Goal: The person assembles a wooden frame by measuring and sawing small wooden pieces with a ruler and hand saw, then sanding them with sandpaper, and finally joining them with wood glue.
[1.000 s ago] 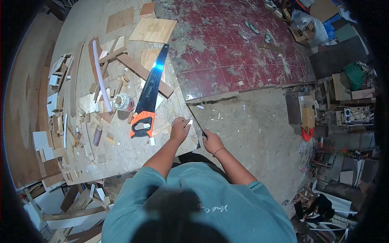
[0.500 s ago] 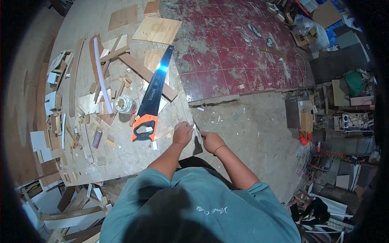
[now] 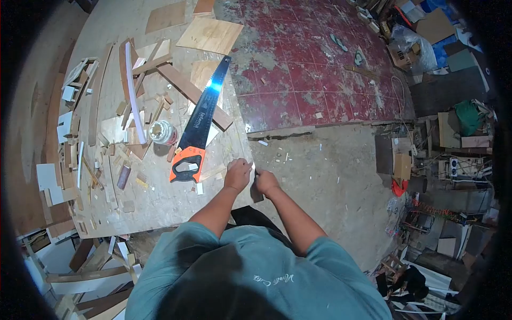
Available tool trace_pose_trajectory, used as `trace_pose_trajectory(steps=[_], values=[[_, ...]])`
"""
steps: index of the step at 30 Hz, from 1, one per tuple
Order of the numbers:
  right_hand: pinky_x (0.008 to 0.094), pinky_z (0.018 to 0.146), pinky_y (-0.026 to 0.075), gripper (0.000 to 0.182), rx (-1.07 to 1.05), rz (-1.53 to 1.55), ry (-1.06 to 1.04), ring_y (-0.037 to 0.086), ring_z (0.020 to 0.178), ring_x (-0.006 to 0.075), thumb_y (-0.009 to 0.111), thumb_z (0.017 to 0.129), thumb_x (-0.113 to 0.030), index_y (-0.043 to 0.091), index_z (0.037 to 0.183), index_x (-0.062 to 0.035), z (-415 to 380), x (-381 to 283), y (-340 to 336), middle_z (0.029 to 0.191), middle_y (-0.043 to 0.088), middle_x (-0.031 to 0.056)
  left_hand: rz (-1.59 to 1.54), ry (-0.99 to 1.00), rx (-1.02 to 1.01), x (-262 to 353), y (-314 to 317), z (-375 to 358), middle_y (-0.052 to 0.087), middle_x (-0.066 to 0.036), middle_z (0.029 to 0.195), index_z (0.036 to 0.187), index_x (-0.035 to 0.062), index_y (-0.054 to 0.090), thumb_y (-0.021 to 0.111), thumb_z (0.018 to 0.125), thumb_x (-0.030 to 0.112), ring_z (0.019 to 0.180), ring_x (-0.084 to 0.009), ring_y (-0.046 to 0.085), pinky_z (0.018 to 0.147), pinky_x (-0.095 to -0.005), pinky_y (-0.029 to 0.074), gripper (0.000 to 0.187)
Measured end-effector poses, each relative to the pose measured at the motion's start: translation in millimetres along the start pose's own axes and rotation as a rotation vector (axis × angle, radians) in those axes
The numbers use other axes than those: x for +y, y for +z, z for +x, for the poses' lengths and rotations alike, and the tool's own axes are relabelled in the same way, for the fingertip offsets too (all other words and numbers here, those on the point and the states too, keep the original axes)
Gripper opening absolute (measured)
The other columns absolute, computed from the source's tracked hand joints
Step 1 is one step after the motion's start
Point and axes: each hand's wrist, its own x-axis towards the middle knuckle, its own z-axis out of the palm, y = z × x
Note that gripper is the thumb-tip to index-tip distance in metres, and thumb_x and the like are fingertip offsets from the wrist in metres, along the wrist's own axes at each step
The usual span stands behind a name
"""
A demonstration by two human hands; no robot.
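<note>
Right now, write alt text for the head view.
Seen from above, a person's left hand and right hand meet at the edge of a scrap-strewn workbench, pinching something small. An orange-handled handsaw and a small jar lie nearby.

White lettering ran along the handsaw blade, too small to read; pale script on the teal shirt was equally illegible.

Teal short-sleeved T-shirt — bare forearms

Loose sleeves end above the elbows; pale script lettering — too small to read — crosses the shirt, and both hands look ungloved.
</note>
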Motion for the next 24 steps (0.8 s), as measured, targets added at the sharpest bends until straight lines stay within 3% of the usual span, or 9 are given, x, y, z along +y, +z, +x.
trace_pose_trajectory(steps=[3,11,14,16,20,22,24], values=[[0.0435,0.085,0.046,0.03,-0.02,0.09,-0.029,0.058,0.096,0.0395,0.048,0.084,-0.015,0.06,0.111,-0.0094,17,12,6,0.102,0.061,0.0236,-0.015,-0.012,-0.014,-3,0,2,0.056,-0.008,0.088,0.092,0.0113,0.067,0.06,0.079,0.015,0.091,-0.0286,0.052,0.084,-0.0401,0.04,0.016],[0.0451,0.083,0.047,0.031,0.132,0.176,-0.027,0.059,0.093,0.0405,0.048,0.084,-0.014,0.058,0.112,-0.0054,-58,10,-25,0.099,0.061,0.0254,-0.004,-0.005,0.043,12,-9,0,0.056,-0.009,0.089,0.095,0.0082,0.067,0.062,0.075,0.015,0.093,-0.0285,0.052,0.087,-0.0395,0.039,0.021],[0.046,0.082,0.047,0.029,0.078,0.075,-0.017,0.059,0.091,0.0409,0.047,0.084,-0.014,0.059,0.109,-0.005,-70,-2,-29,0.098,0.061,0.0253,-0.033,-0.015,0.0,7,-6,-1,0.056,-0.009,0.09,0.095,0.0078,0.066,0.064,0.074,0.016,0.094,-0.0286,0.052,0.087,-0.0392,0.039,0.022],[0.0432,0.084,0.047,0.034,0.03,0.0,-0.026,0.059,0.095,0.0392,0.046,0.086,-0.013,0.056,0.118,-0.0073,-70,-7,-34,0.104,0.061,0.0227,-0.056,0.028,0.034,6,-5,-2,0.056,-0.011,0.089,0.094,0.0069,0.066,0.065,0.073,0.014,0.091,-0.0304,0.052,0.083,-0.0404,0.04,0.022],[0.0426,0.084,0.047,0.036,0.0,-0.06,0.02,0.059,0.096,0.0388,0.047,0.086,-0.013,0.055,0.12,-0.0075,-71,1,-47,0.104,0.061,0.0226,-0.059,0.015,0.03,10,-6,-2,0.056,-0.01,0.089,0.093,0.0073,0.066,0.067,0.072,0.014,0.091,-0.0303,0.051,0.085,-0.0404,0.039,0.021],[0.0458,0.082,0.047,0.036,0.212,0.055,-0.046,0.059,0.092,0.0404,0.048,0.084,-0.013,0.055,0.119,-0.0083,-73,18,-44,0.098,0.062,0.0242,0.047,-0.079,0.035,19,-10,-3,0.056,-0.009,0.091,0.093,0.0081,0.066,0.068,0.072,0.015,0.096,-0.0295,0.05,0.087,-0.0397,0.038,0.023],[0.0443,0.086,0.046,0.042,0.218,0.154,-0.034,0.059,0.096,0.0392,0.053,0.085,-0.016,0.051,0.127,-0.0113,-80,29,-48,0.105,0.06,0.0253,0.084,-0.187,-0.184,20,-14,1,0.056,-0.01,0.102,0.099,0.0095,0.064,0.07,0.07,0.017,0.107,-0.028,0.047,0.092,-0.0396,0.035,0.03]])
